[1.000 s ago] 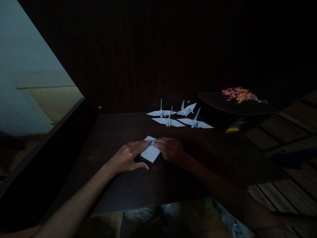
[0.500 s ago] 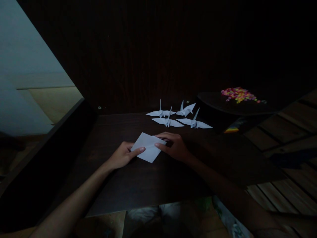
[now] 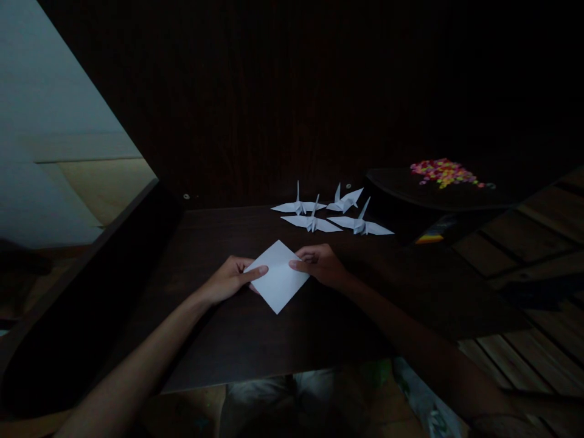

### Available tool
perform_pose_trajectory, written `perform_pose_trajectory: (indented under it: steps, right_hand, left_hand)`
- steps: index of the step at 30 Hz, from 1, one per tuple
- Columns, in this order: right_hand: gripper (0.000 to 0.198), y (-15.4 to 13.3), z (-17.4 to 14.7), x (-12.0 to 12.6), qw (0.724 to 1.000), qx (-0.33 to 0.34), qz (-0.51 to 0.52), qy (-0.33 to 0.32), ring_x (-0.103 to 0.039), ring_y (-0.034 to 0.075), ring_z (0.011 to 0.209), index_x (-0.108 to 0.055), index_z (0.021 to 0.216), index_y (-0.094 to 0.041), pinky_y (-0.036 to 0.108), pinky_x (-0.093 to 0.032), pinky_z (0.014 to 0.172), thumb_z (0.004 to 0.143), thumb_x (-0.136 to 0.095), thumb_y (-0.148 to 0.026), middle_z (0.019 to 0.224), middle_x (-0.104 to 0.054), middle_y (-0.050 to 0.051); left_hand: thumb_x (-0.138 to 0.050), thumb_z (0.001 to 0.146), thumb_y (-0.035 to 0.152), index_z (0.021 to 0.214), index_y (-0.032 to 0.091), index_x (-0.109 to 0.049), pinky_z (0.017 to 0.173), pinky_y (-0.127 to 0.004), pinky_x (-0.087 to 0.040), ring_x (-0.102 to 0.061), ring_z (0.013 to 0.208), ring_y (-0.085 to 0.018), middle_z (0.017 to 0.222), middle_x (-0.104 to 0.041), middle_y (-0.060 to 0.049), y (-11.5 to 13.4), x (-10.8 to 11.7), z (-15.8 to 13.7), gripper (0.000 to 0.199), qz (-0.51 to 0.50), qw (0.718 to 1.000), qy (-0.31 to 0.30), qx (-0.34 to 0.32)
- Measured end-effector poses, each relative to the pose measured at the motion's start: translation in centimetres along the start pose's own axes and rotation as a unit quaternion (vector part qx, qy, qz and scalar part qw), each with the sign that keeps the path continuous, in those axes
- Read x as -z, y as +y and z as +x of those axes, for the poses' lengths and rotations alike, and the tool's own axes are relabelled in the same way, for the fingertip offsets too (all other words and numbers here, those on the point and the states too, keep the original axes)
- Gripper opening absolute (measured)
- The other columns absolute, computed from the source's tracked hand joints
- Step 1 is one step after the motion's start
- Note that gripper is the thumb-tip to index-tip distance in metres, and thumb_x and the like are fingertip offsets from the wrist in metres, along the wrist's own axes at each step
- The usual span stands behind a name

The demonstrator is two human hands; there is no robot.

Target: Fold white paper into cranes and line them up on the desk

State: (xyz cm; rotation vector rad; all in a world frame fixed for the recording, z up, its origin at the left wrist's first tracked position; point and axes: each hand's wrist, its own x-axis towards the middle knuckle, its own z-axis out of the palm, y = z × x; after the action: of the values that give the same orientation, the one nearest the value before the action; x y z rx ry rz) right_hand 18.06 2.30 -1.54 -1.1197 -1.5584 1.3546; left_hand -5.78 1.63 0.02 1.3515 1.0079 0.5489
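A square of white paper point(image 3: 278, 286), turned so that its corners point up, down and sideways, is held between both hands above the dark desk point(image 3: 210, 353). My left hand point(image 3: 230, 278) pinches its left corner, thumb on top and fingers underneath. At the right corner my right hand point(image 3: 322, 266) grips it the same way, its fingers partly hidden behind the sheet. Beyond the paper stand several folded white paper cranes, among them a front left crane point(image 3: 312, 224) and a front right crane point(image 3: 360, 226).
On a raised dark shelf point(image 3: 387, 182) at the right lies a heap of small colourful pieces point(image 3: 444, 173). Below it is a dark item with a yellow-orange edge point(image 3: 429, 239). A dark side panel point(image 3: 82, 292) borders the desk on the left, and a tall dark panel point(image 3: 255, 109) rises behind.
The paper was tilted with an offset edge showing at its upper right; now it faces me as an even diamond. Both hands keep their hold. The whole view has shifted slightly.
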Motion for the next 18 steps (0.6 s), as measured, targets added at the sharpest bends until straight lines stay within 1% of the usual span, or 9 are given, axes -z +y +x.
perform_pose_trajectory:
  steps: [3,5,9,12,14,18]
  right_hand:
    - [0.021,0.25,0.06,-0.1,0.999,-0.035,0.016,-0.026,-0.064,0.014,0.062,-0.07,0.077,-0.015,0.023,-0.045,0.056,0.069,-0.073,-0.034,0.07,-0.071,0.002]
    - [0.024,0.45,0.1,-0.26,0.998,-0.045,0.019,-0.034,-0.064,0.015,0.063,-0.071,0.08,-0.015,0.023,-0.044,0.056,0.073,-0.071,-0.037,0.073,-0.072,0.003]
    - [0.025,0.76,0.18,-0.42,1.0,-0.021,-0.002,-0.016,-0.063,0.015,0.062,-0.072,0.076,-0.014,0.023,-0.043,0.055,0.075,-0.068,-0.039,0.071,-0.072,0.003]
    - [0.025,0.85,0.22,-0.24,1.0,-0.003,-0.003,-0.02,-0.064,0.015,0.063,-0.073,0.078,-0.014,0.024,-0.045,0.055,0.076,-0.068,-0.039,0.073,-0.072,0.004]
    - [0.027,0.88,0.22,-0.07,0.999,-0.002,0.01,-0.039,-0.066,0.017,0.066,-0.073,0.085,-0.014,0.025,-0.047,0.058,0.076,-0.069,-0.039,0.077,-0.074,0.005]
    - [0.039,0.8,0.13,0.16,0.996,0.019,0.025,-0.088,-0.07,0.021,0.081,-0.07,0.109,-0.016,0.03,-0.053,0.069,0.076,-0.07,-0.037,0.09,-0.075,0.007]
  left_hand:
    - [-0.071,0.077,0.043,0.078,0.01,-0.073,0.063,-0.026,-0.051,-0.064,0.065,-0.016,0.074,-0.073,-0.007,-0.13,0.26,-0.04,0.034,-0.01,1.0,0.001,0.006]
    - [-0.073,0.075,0.042,0.077,0.009,-0.074,0.062,-0.027,-0.051,-0.064,0.064,-0.016,0.074,-0.073,-0.007,-0.28,0.35,-0.01,0.033,-0.014,1.0,-0.005,0.013]
    - [-0.074,0.075,0.043,0.079,0.01,-0.074,0.062,-0.026,-0.051,-0.064,0.063,-0.015,0.074,-0.073,-0.007,-0.42,0.43,0.21,0.033,-0.035,0.999,-0.02,0.018]
    - [-0.072,0.077,0.044,0.084,0.011,-0.074,0.064,-0.026,-0.051,-0.064,0.065,-0.015,0.076,-0.074,-0.007,-0.31,0.57,0.3,0.033,-0.051,0.998,-0.023,0.013]
    - [-0.071,0.078,0.043,0.086,0.011,-0.075,0.065,-0.026,-0.051,-0.065,0.066,-0.015,0.077,-0.074,-0.007,-0.23,0.7,0.28,0.033,-0.05,0.999,-0.016,0.001]
    - [-0.071,0.078,0.043,0.09,0.011,-0.075,0.065,-0.027,-0.051,-0.066,0.067,-0.017,0.078,-0.074,-0.007,-0.23,0.89,0.22,0.034,-0.032,0.999,-0.025,-0.009]
